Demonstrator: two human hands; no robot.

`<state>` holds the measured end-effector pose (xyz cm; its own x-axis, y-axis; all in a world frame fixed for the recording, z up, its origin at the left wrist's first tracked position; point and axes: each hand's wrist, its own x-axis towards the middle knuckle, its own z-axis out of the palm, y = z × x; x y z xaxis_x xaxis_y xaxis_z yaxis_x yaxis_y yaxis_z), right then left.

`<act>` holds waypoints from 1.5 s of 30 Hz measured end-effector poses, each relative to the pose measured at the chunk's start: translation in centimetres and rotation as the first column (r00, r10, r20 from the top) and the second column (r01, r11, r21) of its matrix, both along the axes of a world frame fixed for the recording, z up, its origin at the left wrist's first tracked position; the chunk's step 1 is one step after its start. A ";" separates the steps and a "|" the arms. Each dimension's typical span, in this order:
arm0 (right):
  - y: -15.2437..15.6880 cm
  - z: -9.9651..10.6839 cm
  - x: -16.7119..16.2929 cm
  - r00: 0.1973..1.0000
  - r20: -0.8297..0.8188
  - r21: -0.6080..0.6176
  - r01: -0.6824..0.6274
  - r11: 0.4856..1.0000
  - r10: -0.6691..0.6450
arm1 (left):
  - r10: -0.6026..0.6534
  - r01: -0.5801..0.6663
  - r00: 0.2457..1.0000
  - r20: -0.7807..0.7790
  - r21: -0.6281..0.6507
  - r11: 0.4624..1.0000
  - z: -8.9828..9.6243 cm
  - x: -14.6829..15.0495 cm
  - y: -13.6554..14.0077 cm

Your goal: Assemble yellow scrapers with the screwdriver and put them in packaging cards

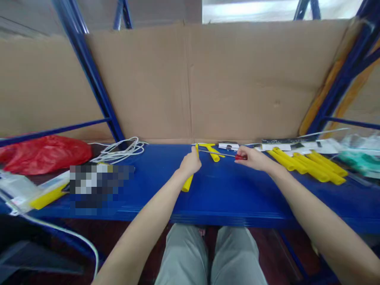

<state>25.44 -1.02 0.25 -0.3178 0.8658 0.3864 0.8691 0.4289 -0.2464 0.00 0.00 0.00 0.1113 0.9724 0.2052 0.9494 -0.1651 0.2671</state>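
Observation:
My left hand [190,161] is closed around a yellow plastic handle [187,184], whose lower end sticks out below the fist and whose top shows above it. In my right hand [251,157] is a screwdriver with a red grip [241,157]. Its thin metal shaft [218,152] points left, and the tip meets or passes close to the top of the handle; exact contact is too small to tell. Just behind the shaft lies another yellow T-shaped piece [214,155] on the blue table [225,194].
Several yellow handles [314,166] lie at the right, beside a greenish plastic bag [362,158]. A small white box [228,145] stands at the back. Leftward are a coiled white cable [127,149], a red bag [47,154] and a blurred-out patch [95,184]. Cardboard [231,83] backs the table.

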 end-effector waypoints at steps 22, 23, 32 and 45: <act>-0.4 0.4 0.1 0.993 0.118 0.087 0.009 0.996 -0.019 | -0.010 0.010 0.999 0.033 -0.002 1.000 -0.1 0.0 0.2; -0.5 0.4 0.1 0.993 0.120 0.070 0.000 0.998 -0.009 | -0.010 0.010 0.999 0.034 -0.001 1.000 -0.1 0.0 0.2; 0.1 -0.1 0.0 0.999 0.044 0.009 0.006 1.000 -0.007 | -0.009 0.009 0.999 0.033 0.001 1.000 -0.1 0.0 0.3; -0.1 0.1 0.1 0.993 0.070 0.021 -0.095 0.995 0.094 | -0.001 0.001 0.999 0.035 -0.008 1.000 -0.1 0.0 0.2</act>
<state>25.57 -1.16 0.31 -0.4245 0.8211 0.3816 0.8389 0.5152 -0.1754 -0.02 0.19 -0.08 0.1052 0.9739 0.2013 0.9393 -0.1638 0.3014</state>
